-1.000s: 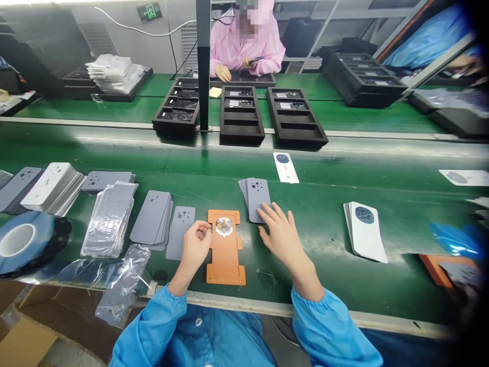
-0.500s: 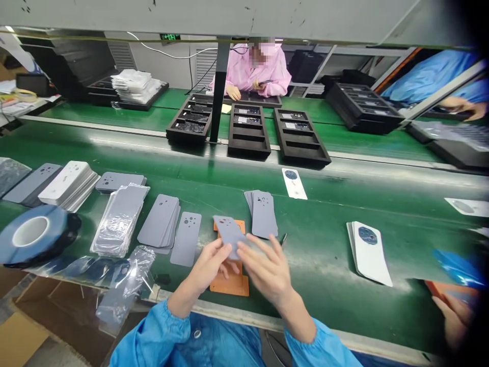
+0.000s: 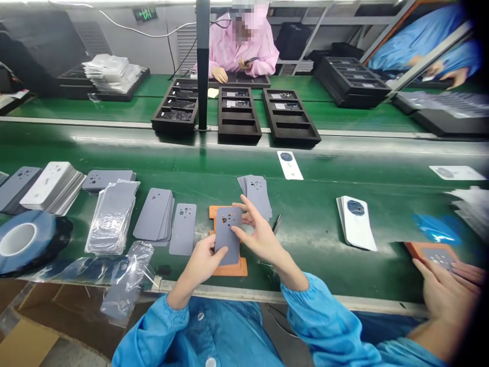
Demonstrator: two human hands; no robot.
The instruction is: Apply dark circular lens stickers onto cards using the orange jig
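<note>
A grey phone back panel [image 3: 228, 239] with camera holes is held over the orange fixture [image 3: 239, 268], covering most of it. My left hand [image 3: 204, 255] grips the panel's lower left edge, thumb on the face. My right hand [image 3: 260, 232] pinches its upper right edge, thumb near the holes, with the forefinger stretched out. Behind that hand lies a small fanned stack of grey panels [image 3: 260, 196]. A single grey panel [image 3: 182, 229] and a thicker stack of grey panels [image 3: 153, 214] lie to the left.
Wrapped panels [image 3: 110, 219], a white stack [image 3: 48, 186] and a blue tape roll [image 3: 40, 237] occupy the left. A dark pen-like tool [image 3: 277, 224] lies beside my right hand. White panels [image 3: 359, 224] and a co-worker's hands [image 3: 446, 285] are rightward; black trays [image 3: 239, 127] stand ahead.
The grey panel has turned more upright and faces me. My right hand, spread and blurred before, now grips its upper right edge. The view has tipped downward.
</note>
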